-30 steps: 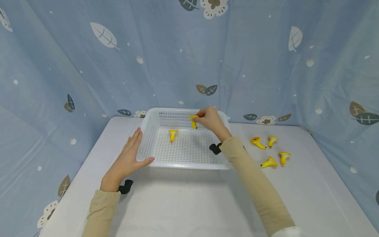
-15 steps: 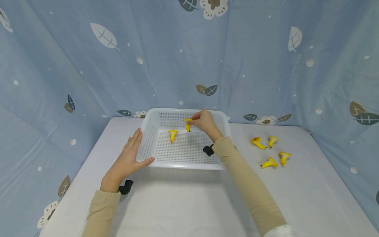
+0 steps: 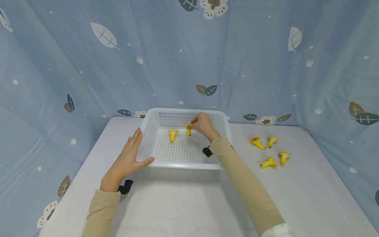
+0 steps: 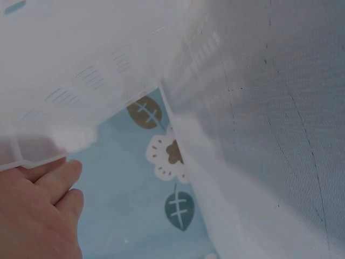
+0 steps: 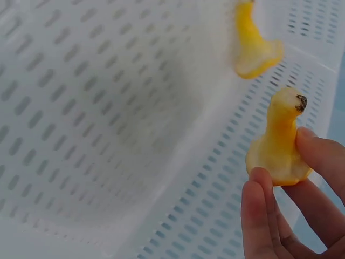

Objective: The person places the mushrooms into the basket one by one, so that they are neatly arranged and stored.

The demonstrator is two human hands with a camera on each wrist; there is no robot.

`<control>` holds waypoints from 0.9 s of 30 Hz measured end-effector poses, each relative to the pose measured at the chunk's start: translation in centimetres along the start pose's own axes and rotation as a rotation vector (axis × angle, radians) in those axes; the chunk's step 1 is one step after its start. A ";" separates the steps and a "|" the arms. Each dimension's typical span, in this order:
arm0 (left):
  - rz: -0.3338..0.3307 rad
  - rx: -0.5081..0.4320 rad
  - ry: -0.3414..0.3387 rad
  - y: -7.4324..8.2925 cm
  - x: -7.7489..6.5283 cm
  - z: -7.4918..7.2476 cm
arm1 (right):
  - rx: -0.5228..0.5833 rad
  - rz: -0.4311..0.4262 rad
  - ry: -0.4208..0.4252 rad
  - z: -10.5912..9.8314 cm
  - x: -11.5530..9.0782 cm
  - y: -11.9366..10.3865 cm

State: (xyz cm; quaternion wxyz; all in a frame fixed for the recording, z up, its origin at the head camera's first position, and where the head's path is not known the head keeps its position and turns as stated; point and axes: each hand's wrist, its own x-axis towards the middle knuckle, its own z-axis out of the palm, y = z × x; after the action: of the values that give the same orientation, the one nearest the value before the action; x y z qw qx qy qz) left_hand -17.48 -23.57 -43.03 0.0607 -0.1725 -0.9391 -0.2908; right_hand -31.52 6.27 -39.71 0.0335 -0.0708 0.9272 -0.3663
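My right hand (image 3: 203, 125) pinches a yellow mushroom (image 5: 280, 143) between thumb and fingers, its dark-tipped stem pointing away from the palm in the right wrist view. It is held inside the white perforated basket (image 3: 183, 165), above the floor as far as I can tell. To its left, a second yellow mushroom (image 3: 173, 135) lies in the basket. Against the basket's left side rests my left hand (image 3: 125, 161), fingers straight and thumb over the near left corner. The left wrist view shows its fingers touching the rim from outside.
Several more yellow mushrooms (image 3: 268, 162) lie on the white table (image 3: 177, 204) right of the basket. A blue patterned curtain (image 3: 165, 59) hangs behind the table and along both sides. A black wrist camera (image 3: 126, 187) sits on each arm.
My right hand has moved left and then lower into the basket with the pinched mushroom. The left hand and the basket have stayed put.
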 end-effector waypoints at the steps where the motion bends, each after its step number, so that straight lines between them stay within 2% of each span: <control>1: 0.000 0.002 0.001 0.0 0.0 0.0 | -0.007 -0.001 -0.006 0.1 0.1 0.1; 10: 0.003 0.002 0.002 0.1 0.0 -0.1 | -0.107 0.003 -0.047 1.2 0.5 0.5; 21: -0.008 0.006 -0.004 0.1 0.0 0.0 | -0.155 0.038 -0.083 2.4 0.5 1.0; 27: 0.002 0.013 0.004 0.0 0.0 0.0 | -0.193 0.024 -0.088 2.7 0.4 1.1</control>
State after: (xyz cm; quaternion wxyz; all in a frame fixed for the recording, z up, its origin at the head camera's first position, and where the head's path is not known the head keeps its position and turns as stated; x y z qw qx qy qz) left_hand -17.47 -23.52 -43.04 0.0637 -0.1725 -0.9407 -0.2851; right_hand -31.73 5.15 -42.41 0.0718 -0.0788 0.9566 -0.2712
